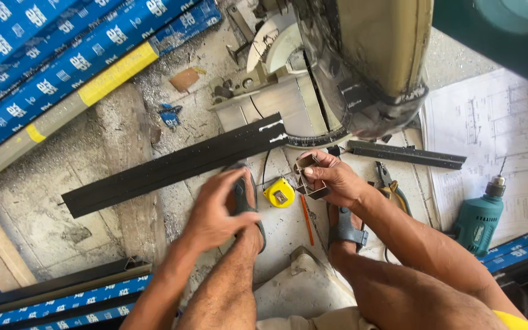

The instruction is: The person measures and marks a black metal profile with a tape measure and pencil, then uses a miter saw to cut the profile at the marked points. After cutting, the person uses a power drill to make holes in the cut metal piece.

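Just beyond our left hand (pixel 215 211), which lies spread and holds nothing, the long black profile (pixel 175 165) runs up to the mitre saw (pixel 349 73); we judge it wants steadying flat before anything else. Between our hands sit the yellow tape measure (pixel 279 192) and an orange pencil (pixel 306 220). Our right hand (pixel 334 180) pinches a short offcut of metal section (pixel 310 177) (keep its cut edge off the fingers). Beyond it to the right lie pliers (pixel 389 183) and a teal drill (pixel 479 223).
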